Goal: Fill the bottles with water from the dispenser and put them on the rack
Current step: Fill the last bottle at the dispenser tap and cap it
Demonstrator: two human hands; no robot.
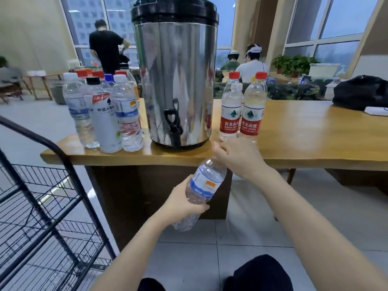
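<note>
Plastic bottle point(204, 182) below the table point(315, 158) front edge: left hand point(179, 201) wraps its body, right hand point(237, 156) curls over its top; twist gently.

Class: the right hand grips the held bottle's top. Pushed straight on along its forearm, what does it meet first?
The right hand points up and left, toward the dispenser. Its tap looks first in line, though the table edge may come sooner; depth is unclear.

Left hand point(178, 200) gripping bottle point(206, 179) body, right hand point(239, 157) curled over its top, forearms extended
</note>
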